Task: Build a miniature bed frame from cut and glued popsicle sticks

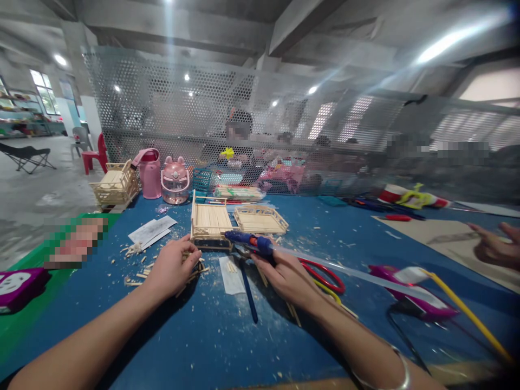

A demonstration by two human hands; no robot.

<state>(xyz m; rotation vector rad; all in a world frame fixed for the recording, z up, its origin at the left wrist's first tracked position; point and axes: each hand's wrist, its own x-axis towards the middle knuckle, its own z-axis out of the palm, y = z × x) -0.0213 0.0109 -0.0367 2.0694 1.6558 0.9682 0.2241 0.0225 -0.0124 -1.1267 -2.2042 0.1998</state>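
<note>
Blue glue gun in the closed grip of right hand, left hand half-curled beside wooden frame, hold unclear

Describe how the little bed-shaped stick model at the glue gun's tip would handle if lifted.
The stick model is probably light, being built of thin sticks. Its tightly laid deck looks fairly stiff, but the slender rails could snap if pinched.

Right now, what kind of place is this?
Probably a craft workshop: a glue gun in the right hand, small stick-built models on a blue table strewn with offcuts, and a perforated partition with people beyond it.
</note>
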